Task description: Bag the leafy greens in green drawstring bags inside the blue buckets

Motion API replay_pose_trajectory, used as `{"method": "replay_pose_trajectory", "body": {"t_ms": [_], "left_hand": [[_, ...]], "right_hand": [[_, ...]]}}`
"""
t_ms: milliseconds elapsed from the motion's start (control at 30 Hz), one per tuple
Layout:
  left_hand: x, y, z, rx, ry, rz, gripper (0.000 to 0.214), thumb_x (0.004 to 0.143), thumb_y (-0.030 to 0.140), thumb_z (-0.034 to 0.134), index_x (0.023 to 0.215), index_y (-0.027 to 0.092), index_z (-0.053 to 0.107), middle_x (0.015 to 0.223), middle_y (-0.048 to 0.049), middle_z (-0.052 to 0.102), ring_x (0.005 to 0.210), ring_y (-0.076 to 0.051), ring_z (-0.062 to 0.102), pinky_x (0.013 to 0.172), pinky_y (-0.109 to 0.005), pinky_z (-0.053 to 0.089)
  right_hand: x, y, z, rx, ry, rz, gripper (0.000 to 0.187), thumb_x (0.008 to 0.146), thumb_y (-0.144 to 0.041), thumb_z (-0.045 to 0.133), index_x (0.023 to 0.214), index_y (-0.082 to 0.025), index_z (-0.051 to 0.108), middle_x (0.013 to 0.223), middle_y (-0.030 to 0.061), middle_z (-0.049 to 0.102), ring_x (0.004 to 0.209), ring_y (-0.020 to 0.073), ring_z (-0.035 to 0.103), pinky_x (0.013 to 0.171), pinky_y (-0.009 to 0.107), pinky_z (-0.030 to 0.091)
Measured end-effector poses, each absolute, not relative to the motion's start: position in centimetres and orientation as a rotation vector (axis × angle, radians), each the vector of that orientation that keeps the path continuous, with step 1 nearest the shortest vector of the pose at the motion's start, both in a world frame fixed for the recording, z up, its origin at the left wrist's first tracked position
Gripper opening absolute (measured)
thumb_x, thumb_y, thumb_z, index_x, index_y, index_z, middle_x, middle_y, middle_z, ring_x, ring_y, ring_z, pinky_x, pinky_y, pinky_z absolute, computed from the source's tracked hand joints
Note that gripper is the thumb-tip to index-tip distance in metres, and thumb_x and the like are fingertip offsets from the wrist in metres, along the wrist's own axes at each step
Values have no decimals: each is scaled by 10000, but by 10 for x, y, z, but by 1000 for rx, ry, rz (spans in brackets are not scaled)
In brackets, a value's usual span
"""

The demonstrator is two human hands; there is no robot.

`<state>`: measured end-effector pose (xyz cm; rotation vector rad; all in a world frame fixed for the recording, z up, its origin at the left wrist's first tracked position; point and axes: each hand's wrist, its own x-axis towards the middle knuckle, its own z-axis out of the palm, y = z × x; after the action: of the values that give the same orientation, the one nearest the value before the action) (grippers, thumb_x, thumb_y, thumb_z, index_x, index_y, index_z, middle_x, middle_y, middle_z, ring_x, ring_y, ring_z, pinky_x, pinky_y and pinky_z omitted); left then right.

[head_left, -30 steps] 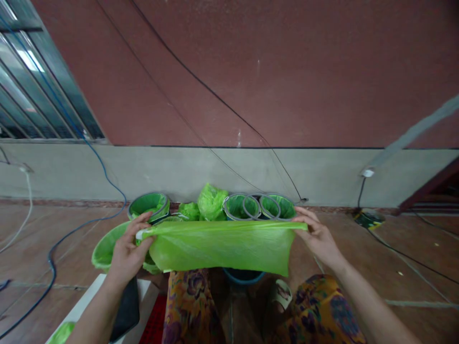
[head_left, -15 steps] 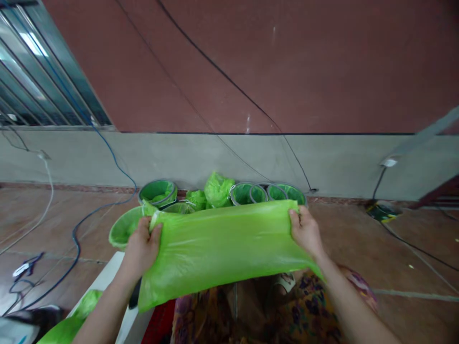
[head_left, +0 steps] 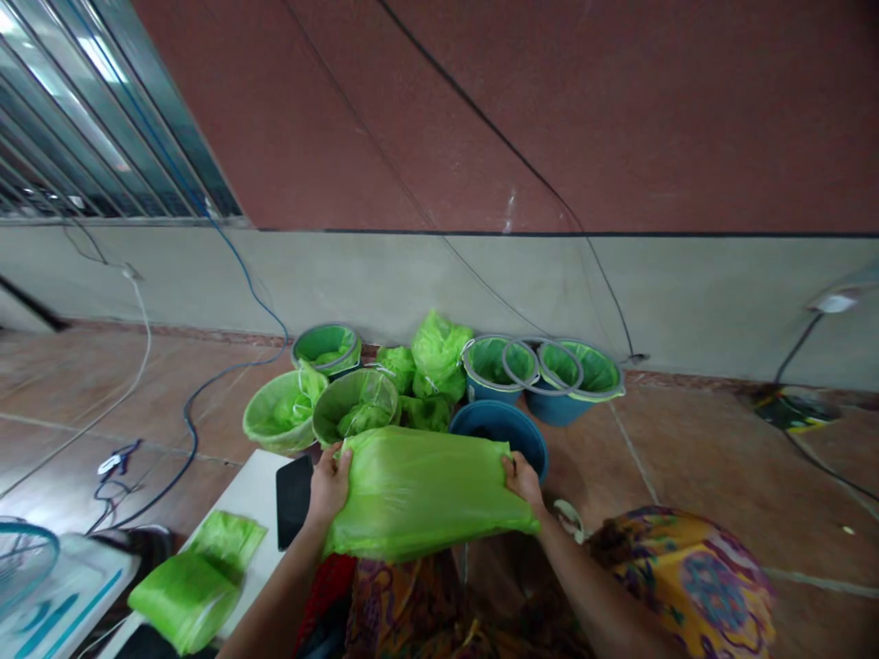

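Note:
A light green plastic bag is stretched sideways between my two hands, above my lap. My left hand pinches its left upper corner, thumb and fingers closed. At the other end, my right hand grips the upper right edge. The bag looks flat and puffs a little along its lower side. Just beyond it stands a blue bucket, partly hidden by the bag. A folded stack of green bags lies on a white bench to my left, near a dark phone.
Along the wall stand several buckets lined with green bags, among them a left one and a right one. A filled green bag sits between them. A blue cable crosses the tiled floor at left.
My hands have come closer together and lower, so the bag spans a shorter width. The view has tilted down and turned left, showing the blue bucket, phone and bag stack.

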<state>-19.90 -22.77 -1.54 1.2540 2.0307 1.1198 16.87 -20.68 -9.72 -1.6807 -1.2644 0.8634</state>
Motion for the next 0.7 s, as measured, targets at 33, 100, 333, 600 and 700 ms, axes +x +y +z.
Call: {"method": "replay_pose_trajectory", "body": {"t_ms": [33, 100, 333, 600, 700], "left_hand": [[-197, -228, -16, 1215, 2001, 1154, 471, 761, 523, 586, 1038, 145, 628, 755, -67, 684, 746, -235, 641, 690, -302, 477], [-192, -231, -12, 1041, 1892, 1209, 450, 764, 539, 593, 988, 153, 649, 895, -101, 712, 910, -259, 653, 774, -306, 494], [-188, -256, 18, 291, 1176, 962, 564, 811, 548, 577, 1208, 147, 598, 995, -118, 734, 971, -283, 687, 881, -383, 532], [-204, -272, 20, 372, 1216, 758, 566, 614, 159, 798, 1142, 72, 615, 959, -162, 741, 872, -324, 711, 833, -429, 566], [-207, -269, 27, 398, 1231, 768, 479, 600, 138, 797, 1050, 71, 648, 911, -158, 747, 827, -318, 719, 791, -420, 581]], "right_hand": [[168, -207, -98, -1692, -1191, 939, 437, 742, -665, 483, 641, -241, 502, 560, 14, 547, 607, 215, 581, 646, 338, 461], [169, -209, -95, -1708, -1047, 1130, 510, 721, -730, 472, 667, -227, 536, 611, 49, 597, 663, 236, 612, 666, 353, 482], [183, -227, -49, -1325, -570, 2187, 746, 792, -773, 312, 1110, -168, 611, 1040, 143, 693, 992, 256, 659, 876, 391, 493], [200, -248, -66, -1361, -783, 2281, 310, 587, -253, 743, 871, -144, 681, 807, 67, 742, 747, 210, 695, 783, 330, 529], [209, -246, -72, -1405, -757, 2175, 275, 561, -219, 744, 817, -146, 674, 726, 46, 733, 667, 200, 688, 698, 318, 541]]}}
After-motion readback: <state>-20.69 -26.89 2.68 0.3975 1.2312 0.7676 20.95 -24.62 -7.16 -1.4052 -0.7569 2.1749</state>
